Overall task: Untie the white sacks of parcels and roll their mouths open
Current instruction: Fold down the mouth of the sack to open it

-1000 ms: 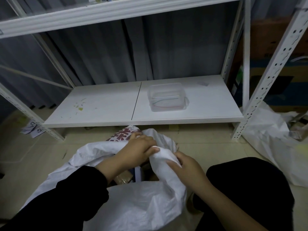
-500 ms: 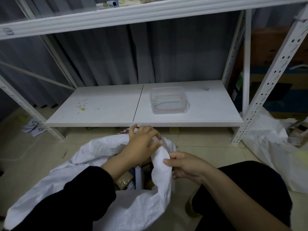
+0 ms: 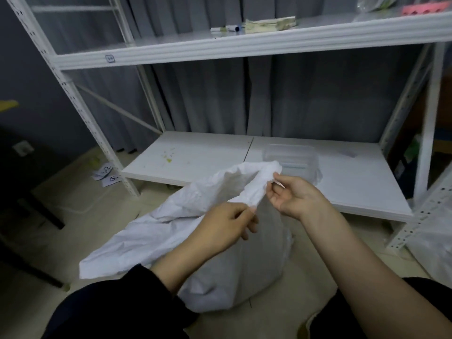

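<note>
L fingers [image 3: 245,223] pinching white sack [image 3: 210,192] rim, R fingers [image 3: 281,182] too — mouth held up

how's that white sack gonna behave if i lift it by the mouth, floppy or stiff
Probably floppy: the white sack creases and droops between the left hand and right hand pinching its mouth. Its bulging lower part sits on the floor, so it may be heavy and sag. Only fingertips pinch it, so it could slip.

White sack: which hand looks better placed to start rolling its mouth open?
Probably the right hand: it pinches the raised top of the white sack, where the roll would begin. The left hand pinches the bunched fabric lower down, suited to steadying.
</note>
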